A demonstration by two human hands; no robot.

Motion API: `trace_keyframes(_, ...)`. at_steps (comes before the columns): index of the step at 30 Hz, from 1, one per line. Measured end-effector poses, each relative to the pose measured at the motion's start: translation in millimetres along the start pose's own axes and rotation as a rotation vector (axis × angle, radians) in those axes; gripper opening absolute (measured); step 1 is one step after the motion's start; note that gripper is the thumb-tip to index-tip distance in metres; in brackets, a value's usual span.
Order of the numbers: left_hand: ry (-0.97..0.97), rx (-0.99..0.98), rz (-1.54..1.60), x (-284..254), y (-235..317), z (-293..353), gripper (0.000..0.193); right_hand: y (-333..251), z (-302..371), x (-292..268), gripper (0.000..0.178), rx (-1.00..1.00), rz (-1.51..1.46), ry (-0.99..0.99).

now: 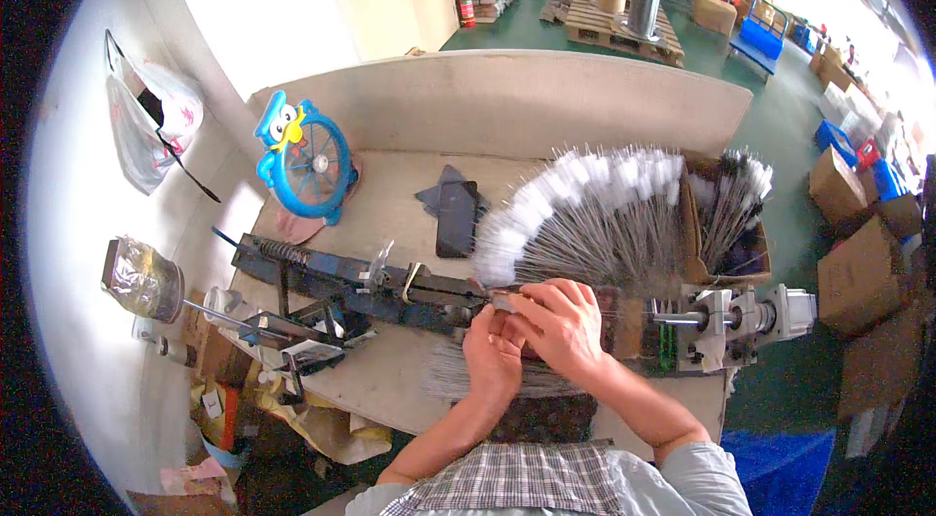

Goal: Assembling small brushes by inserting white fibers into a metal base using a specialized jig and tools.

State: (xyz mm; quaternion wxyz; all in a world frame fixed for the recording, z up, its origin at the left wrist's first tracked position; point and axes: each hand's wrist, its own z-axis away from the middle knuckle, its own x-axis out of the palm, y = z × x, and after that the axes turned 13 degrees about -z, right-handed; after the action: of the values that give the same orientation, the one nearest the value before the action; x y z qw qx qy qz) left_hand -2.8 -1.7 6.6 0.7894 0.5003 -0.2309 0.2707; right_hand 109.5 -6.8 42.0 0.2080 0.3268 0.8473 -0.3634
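Note:
My left hand [493, 352] and my right hand [560, 325] meet in front of me at the right end of a long black metal jig [336, 272]. Both have their fingers closed and pressed together. Whatever lies between the fingertips is too small and too covered to make out. Just beyond the hands, a fanned heap of thin wire brushes with white bristle ends [597, 214] spreads over the table. A bundle of thin bare wires [450, 370] lies below the jig, partly under my left wrist.
To the right stands a metal spindle unit [726, 321]; a cardboard box [694, 224] of brushes sits behind it. A dark phone [456, 219] and a blue duck-shaped fan [314, 165] are toward the back. A raised board [507, 97] edges the table [390, 170].

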Motion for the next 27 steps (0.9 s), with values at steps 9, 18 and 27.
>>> trace_keyframes(9,0.001,0.022,0.047,-6,-5,-6,0.016,3,1,3,0.029,0.001,-0.004,-0.009)
trace_keyframes(18,-0.015,0.082,-0.050,-6,-6,-4,0.007,4,3,0,0.025,0.018,-0.021,0.046)
trace_keyframes(27,0.051,0.073,-0.086,4,-4,-3,0.011,8,3,-1,0.024,-0.009,-0.023,0.002)
